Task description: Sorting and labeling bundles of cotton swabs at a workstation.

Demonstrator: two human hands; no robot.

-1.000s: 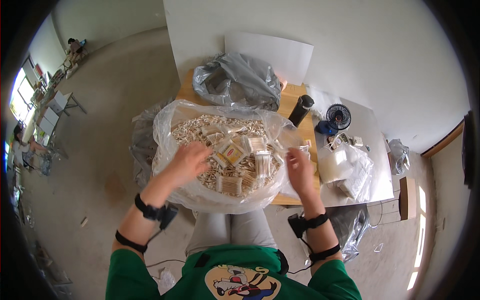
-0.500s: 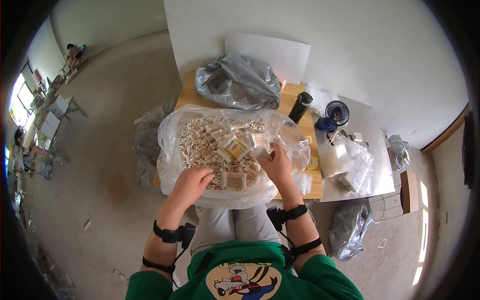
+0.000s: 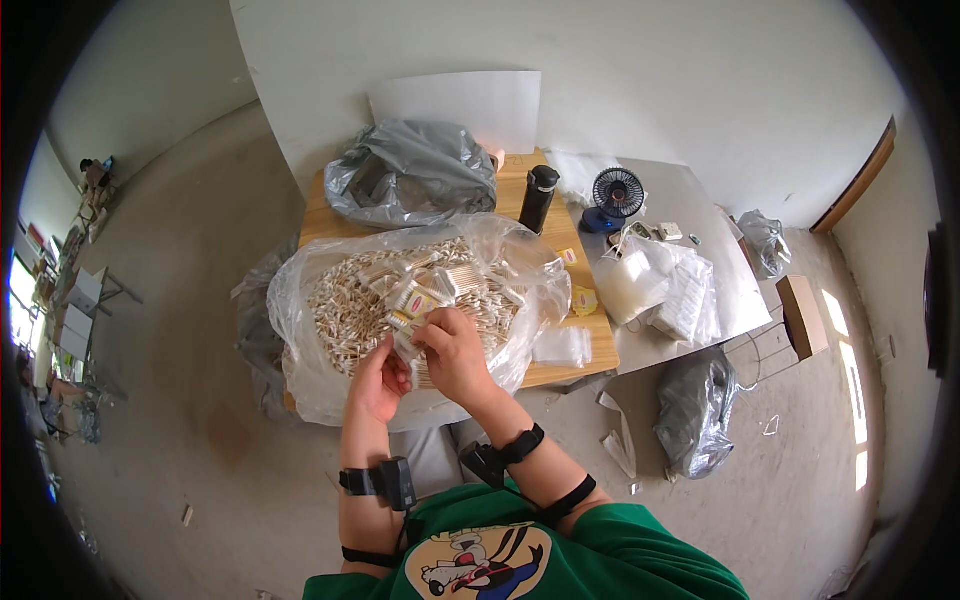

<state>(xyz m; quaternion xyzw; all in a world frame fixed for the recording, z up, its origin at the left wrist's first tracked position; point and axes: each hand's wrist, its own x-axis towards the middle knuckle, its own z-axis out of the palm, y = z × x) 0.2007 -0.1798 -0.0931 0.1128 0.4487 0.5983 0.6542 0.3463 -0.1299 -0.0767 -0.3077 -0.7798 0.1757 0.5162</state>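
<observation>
A large clear plastic bag (image 3: pixel 290 275) lies spread open on the wooden table, with a heap of loose cotton swabs (image 3: pixel 345 290) inside it. Over its near part my two hands meet. My right hand (image 3: pixel 455 355) is closed, pinching a small clear packet (image 3: pixel 405 345) that looks to have swabs in it. From the left, my left hand (image 3: pixel 378 385) grips the same packet with curled fingers; much of it is hidden between them. Just beyond my fingers lies a swab packet with a yellow-and-white label (image 3: pixel 415 300). A bundle of swabs (image 3: pixel 460 280) rests to its right.
A grey plastic bag (image 3: pixel 410 170) and a black bottle (image 3: pixel 539 198) stand at the table's back. Small clear bags (image 3: pixel 562 347) and yellow labels (image 3: pixel 584 300) lie at its right edge. On the side table are a fan (image 3: pixel 618 193) and packed plastic bags (image 3: pixel 685 295).
My right hand has moved left and nearer, from the swab bundles to my left hand. Both hands now hold the small packet. The whole view has shifted, so the table appears farther left.
</observation>
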